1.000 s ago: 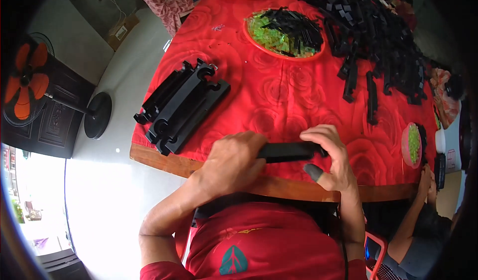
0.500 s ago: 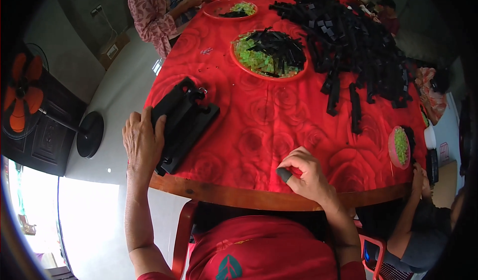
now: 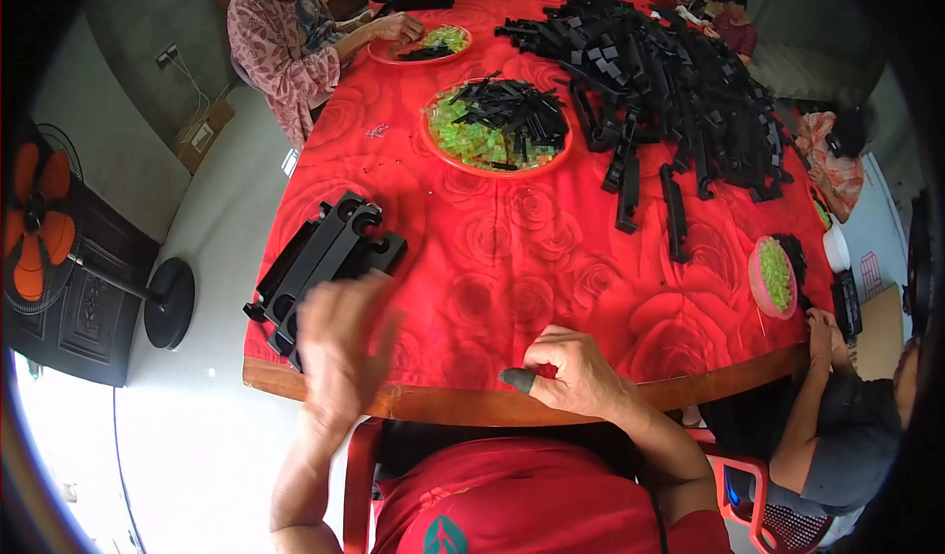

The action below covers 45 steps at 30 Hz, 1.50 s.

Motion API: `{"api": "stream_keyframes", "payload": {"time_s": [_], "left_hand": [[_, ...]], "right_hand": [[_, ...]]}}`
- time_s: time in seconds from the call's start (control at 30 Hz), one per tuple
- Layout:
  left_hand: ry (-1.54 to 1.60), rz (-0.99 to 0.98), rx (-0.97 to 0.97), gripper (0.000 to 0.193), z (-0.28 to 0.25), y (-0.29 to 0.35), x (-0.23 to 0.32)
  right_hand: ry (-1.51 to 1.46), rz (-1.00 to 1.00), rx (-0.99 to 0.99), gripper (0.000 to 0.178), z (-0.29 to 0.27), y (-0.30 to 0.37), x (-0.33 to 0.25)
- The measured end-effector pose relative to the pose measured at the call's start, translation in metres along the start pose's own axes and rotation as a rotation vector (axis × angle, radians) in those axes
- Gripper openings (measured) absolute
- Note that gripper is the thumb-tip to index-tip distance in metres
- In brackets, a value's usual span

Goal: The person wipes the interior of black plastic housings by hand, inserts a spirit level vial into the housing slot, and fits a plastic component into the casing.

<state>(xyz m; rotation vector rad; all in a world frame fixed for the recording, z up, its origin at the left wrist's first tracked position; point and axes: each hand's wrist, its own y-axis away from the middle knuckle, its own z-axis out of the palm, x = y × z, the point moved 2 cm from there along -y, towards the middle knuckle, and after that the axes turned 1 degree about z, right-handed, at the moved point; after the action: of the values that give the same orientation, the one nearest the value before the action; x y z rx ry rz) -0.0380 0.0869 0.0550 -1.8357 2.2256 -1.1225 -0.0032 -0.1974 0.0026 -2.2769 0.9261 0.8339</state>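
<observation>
Fingers of the blurred left hand [image 3: 340,349] were loosely extended, thumb apart, with nothing visible in their grasp, over the near end of a small stack of long, black, plastic-looking pieces with notched ends [image 3: 330,259]; whether they touched it could not be told. Those of the right hand [image 3: 579,373], its thumb wearing a dark cover [image 3: 516,380], were curled in near the wooden edge of the counter [image 3: 472,409], and whether they pinched anything was unclear. The stack lay toward the left on the red, rose-patterned cloth [image 3: 482,335]. Judging by the layout, those few pieces looked dealt with, while a great heap of narrow black pieces [image 3: 679,101], farther off at right, seemed left. A round red plate [image 3: 497,174] held plenty of translucent green tabs [image 3: 468,142] and thin black strips [image 3: 512,106].
</observation>
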Motion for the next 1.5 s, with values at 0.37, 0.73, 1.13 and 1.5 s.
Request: {"api": "stream_keyframes", "payload": {"time_s": [0.37,0.73,1.13,1.5], "left_hand": [[0.775,-0.230,-0.500,0.014,0.055,0.047,0.065],[0.735,-0.569,-0.222,0.017,0.027,0.075,0.008],[0.735,-0.642,-0.704,0.011,0.003,0.114,0.016],[0.343,-0.284,-0.511,0.023,0.028,0.094,0.042]], "right_hand": [[-0.096,0.033,-0.023,0.023,0.008,0.017,-0.009],[-0.175,-0.159,0.059,0.023,0.007,0.018,-0.021],[0.397,-0.280,0.025,0.032,0.029,0.011,-0.013],[-0.089,-0.122,0.057,0.004,0.005,-0.022,-0.018]]}}
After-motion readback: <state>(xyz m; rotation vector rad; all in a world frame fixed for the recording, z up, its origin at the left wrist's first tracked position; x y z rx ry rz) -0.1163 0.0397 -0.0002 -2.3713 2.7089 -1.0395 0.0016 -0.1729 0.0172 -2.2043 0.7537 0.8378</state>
